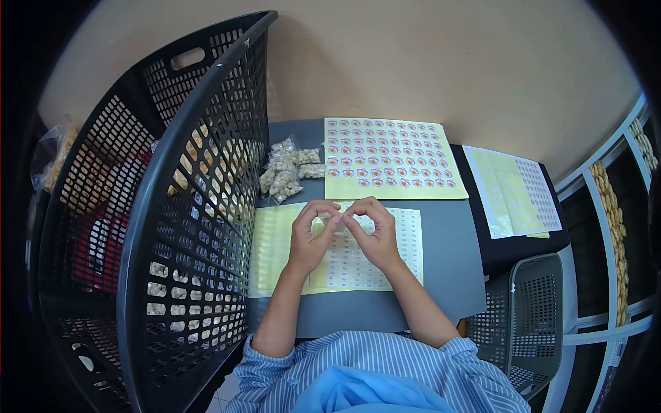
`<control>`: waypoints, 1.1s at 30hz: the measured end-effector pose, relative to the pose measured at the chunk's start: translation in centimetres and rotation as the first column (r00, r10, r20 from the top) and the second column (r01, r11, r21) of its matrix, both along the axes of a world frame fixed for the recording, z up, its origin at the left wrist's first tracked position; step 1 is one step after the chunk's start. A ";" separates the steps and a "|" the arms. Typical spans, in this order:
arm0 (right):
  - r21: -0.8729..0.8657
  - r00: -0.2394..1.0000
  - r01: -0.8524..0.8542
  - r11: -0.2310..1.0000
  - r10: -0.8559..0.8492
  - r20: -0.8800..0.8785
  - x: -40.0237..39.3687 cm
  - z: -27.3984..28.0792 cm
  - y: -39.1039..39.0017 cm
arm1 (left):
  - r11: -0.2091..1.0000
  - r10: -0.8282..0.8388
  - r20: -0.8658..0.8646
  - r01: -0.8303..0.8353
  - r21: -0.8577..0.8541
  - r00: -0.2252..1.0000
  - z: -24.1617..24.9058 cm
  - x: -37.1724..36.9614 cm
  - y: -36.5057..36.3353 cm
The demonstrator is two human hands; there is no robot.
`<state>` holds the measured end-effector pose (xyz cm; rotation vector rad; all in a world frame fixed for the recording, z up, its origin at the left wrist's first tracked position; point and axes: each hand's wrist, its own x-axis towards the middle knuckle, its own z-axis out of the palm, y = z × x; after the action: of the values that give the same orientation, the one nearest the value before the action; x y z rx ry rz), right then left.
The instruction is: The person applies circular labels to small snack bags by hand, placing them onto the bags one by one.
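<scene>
My left hand (311, 237) and my right hand (376, 235) meet at the fingertips, thumbs and forefingers pinched together. Something small and pale may be between them, but it is too small to make out. Below them a sheet of small printed labels (407, 255) lies on the grey tabletop, its left part bare yellow backing. Just beyond the hands is a larger sheet of round orange-and-white stickers (392, 155). Several clear bags of small pale pieces (284, 168) are piled to the left of that sheet.
A tall dark plastic basket (196, 76) with bagged goods inside stands along the left of the grey table (451, 248). Another partly used label sheet (513, 193) lies on a black surface at right. Below it is a smaller basket (533, 310), beside a metal rack (606, 258).
</scene>
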<state>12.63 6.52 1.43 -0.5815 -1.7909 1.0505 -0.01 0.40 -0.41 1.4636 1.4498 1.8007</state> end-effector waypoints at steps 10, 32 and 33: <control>0.060 0.999 0.038 0.997 -0.038 0.008 -0.2 -0.1 -0.2 | 0.997 -0.003 -0.048 -0.001 -0.080 0.999 1.2 -0.1 -0.6; 0.079 0.999 -0.044 0.996 0.046 -0.022 0.1 0.0 0.4 | 0.997 0.001 -0.041 -0.005 -0.080 0.999 2.2 -1.1 -1.1; 0.044 0.999 -0.047 0.998 0.047 -0.001 0.1 0.0 0.3 | 0.997 -0.019 -0.025 0.017 -0.078 1.000 2.2 -1.0 -1.1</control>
<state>12.72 6.78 1.45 -0.5136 -1.8295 1.0399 -1.04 -0.73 1.83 1.4613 1.4974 1.7012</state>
